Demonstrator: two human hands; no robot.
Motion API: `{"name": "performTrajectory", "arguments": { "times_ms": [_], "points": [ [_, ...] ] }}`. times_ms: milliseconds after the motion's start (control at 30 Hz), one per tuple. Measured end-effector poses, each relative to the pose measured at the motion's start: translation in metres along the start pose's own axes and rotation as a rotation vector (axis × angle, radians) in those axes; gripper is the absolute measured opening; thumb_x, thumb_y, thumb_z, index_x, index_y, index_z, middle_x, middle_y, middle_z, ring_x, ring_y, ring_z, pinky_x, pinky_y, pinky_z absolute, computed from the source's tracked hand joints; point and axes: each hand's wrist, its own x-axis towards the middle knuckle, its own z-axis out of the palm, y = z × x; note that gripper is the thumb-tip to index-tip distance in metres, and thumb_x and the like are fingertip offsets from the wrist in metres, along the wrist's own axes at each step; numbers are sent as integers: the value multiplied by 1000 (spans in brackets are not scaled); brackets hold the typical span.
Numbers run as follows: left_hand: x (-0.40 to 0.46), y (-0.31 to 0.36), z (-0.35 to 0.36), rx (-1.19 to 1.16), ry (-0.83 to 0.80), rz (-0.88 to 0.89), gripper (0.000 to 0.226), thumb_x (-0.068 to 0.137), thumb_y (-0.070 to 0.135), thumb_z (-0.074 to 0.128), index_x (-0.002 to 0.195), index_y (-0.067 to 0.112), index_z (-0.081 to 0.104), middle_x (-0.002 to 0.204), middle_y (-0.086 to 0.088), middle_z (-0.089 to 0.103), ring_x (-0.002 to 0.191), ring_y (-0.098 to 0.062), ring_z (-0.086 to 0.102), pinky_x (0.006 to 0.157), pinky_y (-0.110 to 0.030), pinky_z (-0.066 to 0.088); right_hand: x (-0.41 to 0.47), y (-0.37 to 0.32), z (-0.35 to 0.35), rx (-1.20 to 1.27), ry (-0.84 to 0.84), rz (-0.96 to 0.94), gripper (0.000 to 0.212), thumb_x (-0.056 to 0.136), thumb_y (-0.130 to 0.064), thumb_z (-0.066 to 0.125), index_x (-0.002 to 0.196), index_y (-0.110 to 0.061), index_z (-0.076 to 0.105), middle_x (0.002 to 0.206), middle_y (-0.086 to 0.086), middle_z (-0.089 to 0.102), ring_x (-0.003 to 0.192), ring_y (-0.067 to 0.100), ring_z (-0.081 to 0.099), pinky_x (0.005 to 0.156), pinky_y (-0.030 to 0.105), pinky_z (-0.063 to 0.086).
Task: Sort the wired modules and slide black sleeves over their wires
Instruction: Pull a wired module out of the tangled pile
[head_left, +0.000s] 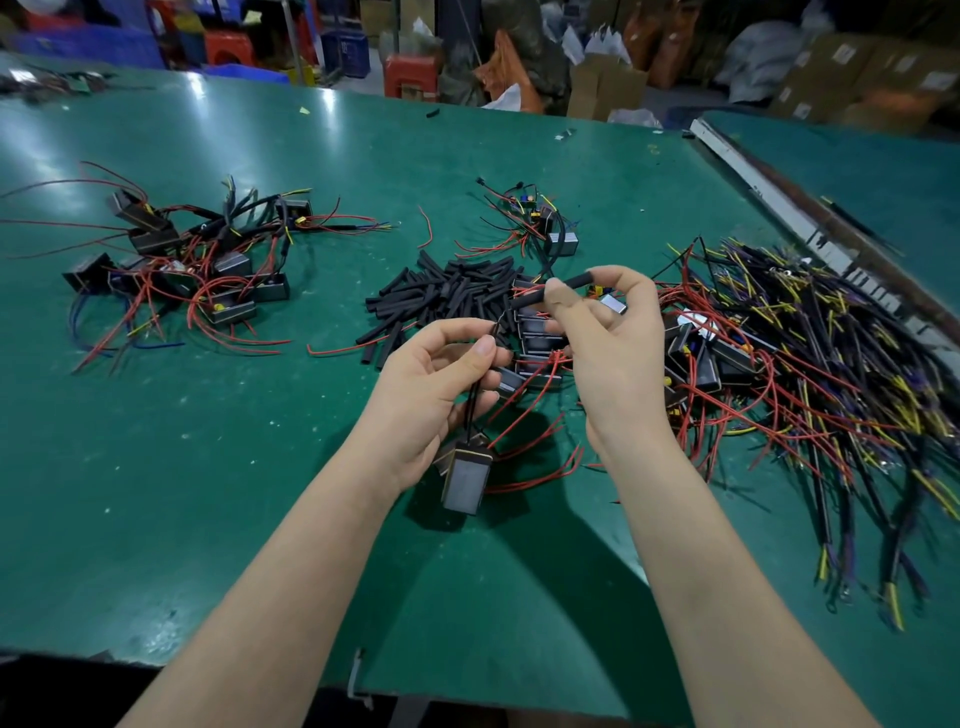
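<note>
Head view: the left hand (441, 374) pinches black wires (474, 397); their module (466, 480) hangs below, long axis toward 6 o'clock. The right hand (608, 332) pinches a sleeve (558, 290), lying along 2–8 o'clock, above the green surface (234, 467).

Your left hand (441, 382) covers the stretch of black wire (471, 402) running under its fingers, so you cannot trace it through the palm. Your right hand (610, 343) hides the modules lying directly behind its fingers. Inside the black sleeve (558, 289) pinched at your right fingertips, the wire end cannot be seen. The wire pile (810, 364) right of your right fingers is too tangled to separate.
</note>
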Motion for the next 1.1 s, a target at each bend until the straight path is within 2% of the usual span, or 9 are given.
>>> {"name": "performTrajectory", "arguments": {
  "times_ms": [333, 467, 633, 800, 900, 967, 1100],
  "points": [
    [-1, -2, 1, 19, -11, -5, 12, 89, 10, 60, 89, 21, 64, 74, 5, 70, 60, 0, 60, 54, -14, 50, -3, 5, 1, -93, 9, -35, 27, 89, -11, 67, 92, -22, 43, 64, -6, 63, 63, 5, 59, 66, 13, 45],
    [0, -1, 0, 24, -10, -4, 14, 89, 10, 60, 87, 23, 65, 74, 6, 70, 59, 0, 60, 53, -14, 50, -1, 4, 1, -58, -3, 11, 26, 89, -9, 65, 92, -21, 43, 65, -5, 63, 60, 3, 58, 63, 11, 45],
    [1, -2, 1, 61, 7, -37, 12, 92, 10, 57, 91, 21, 61, 70, 7, 70, 55, 1, 57, 49, -13, 47, 5, 2, -6, -133, -150, 111, 24, 88, -7, 65, 94, -21, 47, 71, -4, 66, 59, 4, 58, 58, 13, 45],
    [0, -3, 2, 233, -6, 75, 10, 91, 10, 59, 96, 19, 57, 70, 7, 71, 55, 0, 58, 49, -14, 46, 8, 1, -13, -281, -195, -49, 25, 88, -10, 67, 97, -23, 48, 64, -5, 67, 59, 9, 51, 64, 16, 42],
    [0, -4, 2, 265, 14, 127, 13, 92, 8, 58, 95, 20, 56, 67, 8, 70, 53, 0, 57, 47, -14, 45, 7, 4, -14, -295, -280, -55, 25, 88, -9, 66, 98, -23, 47, 69, -2, 69, 62, 9, 55, 68, 21, 43],
    [0, -4, 2, 249, 19, 138, 14, 91, 6, 58, 95, 20, 55, 66, 7, 70, 52, 0, 57, 48, -14, 46, 7, 6, -15, -353, -274, -62, 28, 88, -11, 66, 96, -25, 45, 71, 0, 70, 62, 7, 54, 70, 25, 41],
    [0, -4, -1, 296, -59, 163, 19, 92, 3, 55, 103, 18, 55, 70, 5, 71, 60, -4, 63, 58, -14, 48, 7, 8, -15, -402, -258, -88, 30, 88, -10, 65, 94, -28, 42, 68, -1, 66, 52, -1, 46, 62, 19, 35]
  ]
}}
